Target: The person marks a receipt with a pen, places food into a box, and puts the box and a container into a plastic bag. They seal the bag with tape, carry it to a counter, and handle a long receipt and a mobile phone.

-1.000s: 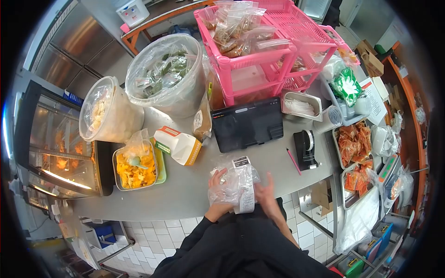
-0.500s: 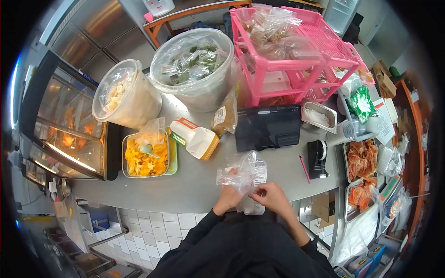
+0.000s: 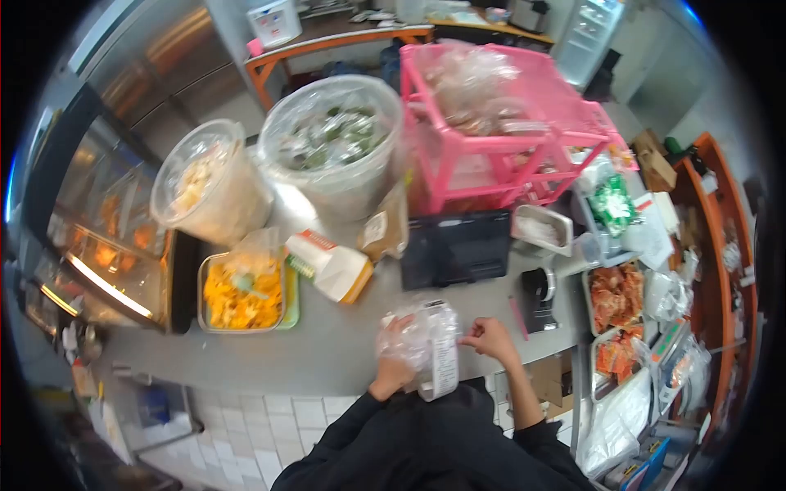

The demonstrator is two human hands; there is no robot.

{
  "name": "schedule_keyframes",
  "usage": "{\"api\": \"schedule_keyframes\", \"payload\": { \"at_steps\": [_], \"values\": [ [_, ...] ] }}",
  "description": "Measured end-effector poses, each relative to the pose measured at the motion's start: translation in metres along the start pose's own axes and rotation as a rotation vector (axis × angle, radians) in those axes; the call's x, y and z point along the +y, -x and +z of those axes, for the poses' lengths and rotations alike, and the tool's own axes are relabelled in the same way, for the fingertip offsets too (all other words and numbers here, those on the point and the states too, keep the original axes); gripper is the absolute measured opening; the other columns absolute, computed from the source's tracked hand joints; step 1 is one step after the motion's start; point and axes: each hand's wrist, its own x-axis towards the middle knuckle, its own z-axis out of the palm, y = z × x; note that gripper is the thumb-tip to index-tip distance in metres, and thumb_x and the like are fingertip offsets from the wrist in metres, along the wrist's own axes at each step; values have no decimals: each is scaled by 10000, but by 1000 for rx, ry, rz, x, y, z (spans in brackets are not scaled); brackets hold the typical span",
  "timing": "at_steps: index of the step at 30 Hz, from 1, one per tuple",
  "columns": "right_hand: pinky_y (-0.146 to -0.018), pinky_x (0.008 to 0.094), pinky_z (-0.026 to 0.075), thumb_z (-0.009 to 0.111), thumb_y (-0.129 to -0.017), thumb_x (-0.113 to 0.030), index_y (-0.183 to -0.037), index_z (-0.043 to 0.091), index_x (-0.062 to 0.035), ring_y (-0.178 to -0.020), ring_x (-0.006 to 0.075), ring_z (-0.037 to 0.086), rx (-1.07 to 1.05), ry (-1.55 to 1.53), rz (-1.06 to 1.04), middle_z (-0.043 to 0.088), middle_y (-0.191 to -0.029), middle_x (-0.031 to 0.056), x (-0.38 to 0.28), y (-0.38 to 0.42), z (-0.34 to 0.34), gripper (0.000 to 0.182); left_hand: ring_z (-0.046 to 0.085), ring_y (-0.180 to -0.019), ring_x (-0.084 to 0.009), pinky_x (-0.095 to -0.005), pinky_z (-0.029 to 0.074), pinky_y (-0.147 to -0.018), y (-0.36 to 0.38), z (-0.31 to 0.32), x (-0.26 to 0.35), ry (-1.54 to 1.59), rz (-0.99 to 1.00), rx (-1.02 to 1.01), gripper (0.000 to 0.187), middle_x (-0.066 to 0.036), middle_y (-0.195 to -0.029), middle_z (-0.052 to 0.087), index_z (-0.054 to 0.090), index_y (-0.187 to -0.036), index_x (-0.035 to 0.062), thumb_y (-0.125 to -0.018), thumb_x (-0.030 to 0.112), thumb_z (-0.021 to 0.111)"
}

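In the head view, a clear plastic bag (image 3: 403, 337) is at the counter's front edge, close to my body. My left hand (image 3: 394, 370) is closed on it, its fingers showing blurred through the film. A long white printed receipt (image 3: 443, 353) lies along the bag's right side, its lower end hanging past the counter edge. My right hand (image 3: 491, 340) is just right of the receipt with thumb and forefinger pinched together. Anything between those fingertips is too small to make out.
Behind the bag lie a black tablet-like device (image 3: 454, 250), a paper takeaway box (image 3: 332, 266) and a brown-filled bag (image 3: 385, 225). A tape dispenser (image 3: 539, 301) stands right, a tray of yellow food (image 3: 243, 295) left. A pink rack (image 3: 491, 147) and tubs rise at the back.
My right hand has moved right, off the bag, still pinched. The receipt now faces up more fully and the bag has turned. The camera view has shifted slightly.
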Motion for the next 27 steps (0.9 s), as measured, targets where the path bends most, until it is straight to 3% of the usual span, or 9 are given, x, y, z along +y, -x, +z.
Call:
{"api": "schedule_keyframes", "payload": {
  "at_steps": [1, 3, 5, 9, 11, 14, 19, 22, 27],
  "values": [
    [-485, 274, 452, 770, -679, -245, -682, 573, 5, -502, 125, 563, 241, -33, -242, 590, -614, 54, 8, 1, -5, 319, 352, -1205, -341, -460, 218, -1011, 0, -1, 3, 31, -13, 12, 498, -107, -1219, 473, 516, -1152, 66, -728, 280, 666],
    [-544, 277, 453, 709, -744, -198, -774, 562, 6, -657, 141, 584, 458, -184, -185, 602, -718, 94, 1, 19, -34, 254, 357, -1201, -341, -458, 225, -1008, 1, -2, 8, 88, 2, 2, 512, -112, -1207, 482, 509, -1159, 67, -721, 277, 675],
    [-688, 291, 448, 632, -796, -165, -942, 539, -10, -880, 169, 548, 1347, 388, -15, 573, -891, 126, 35, 26, -56, 233, 345, -1208, -344, -482, 218, -998, 2, -6, 9, -46, -8, 50, 511, -105, -1226, 467, 515, -1147, 67, -711, 275, 681],
    [-845, 342, 404, 568, -830, -129, -1040, 503, -29, -1002, 194, 485, 873, 168, 335, 522, -987, 119, 97, 30, -84, 242, 347, -1186, -367, -458, 263, -988, -8, -17, 31, -141, 88, -6, 497, -160, -1247, 440, 518, -1131, 9, -723, 249, 670],
    [-930, 383, 364, 548, -857, -137, -1015, 521, -30, -1005, 211, 492, 480, -993, 258, 515, -1004, 89, 99, 36, -91, 192, 327, -1203, -360, -448, 226, -1008, -9, -15, 25, -257, 159, -48, 548, -156, -1236, 442, 498, -1148, 9, -694, 254, 684],
    [-961, 411, 369, 541, -865, -102, -971, 531, -34, -1004, 212, 498, 644, -1426, -36, 510, -1020, 83, 112, 47, -70, 126, 348, -1183, -362, -448, 272, -977, -9, -12, 35, -256, 46, -6, 600, -156, -1202, 450, 488, -1146, 6, -666, 282, 721],
    [-937, 378, 431, 561, -869, -90, -867, 530, -29, -1003, 198, 527, 956, -1403, -276, 529, -1020, 108, 151, 33, -16, 68, 374, -1175, -330, -550, 191, -985, -11, -2, 60, -70, -181, 117, 472, -80, -1199, 472, 594, -1008, 73, -672, 381, 721],
    [-609, 253, 547, 538, -895, -127, -777, 509, -34, -701, 167, 626, 1185, -1164, 17, 601, -1004, 147, 159, 29, -10, 153, 430, -1124, -313, -516, 253, -974, -5, 1, 27, -135, -104, 71, 466, -91, -1162, 495, 614, -974, 64, -673, 402, 723],
    [-492, 222, 501, 603, -852, -164, -911, 594, -9, -550, 97, 579, 568, -1034, 165, 643, -776, 93, 86, 51, 12, 166, 507, -1039, -303, -407, 384, -910, -20, -14, -13, -283, 199, -125, 477, -128, -1061, 569, 601, -1010, 46, -676, 354, 745]
  ]
}}
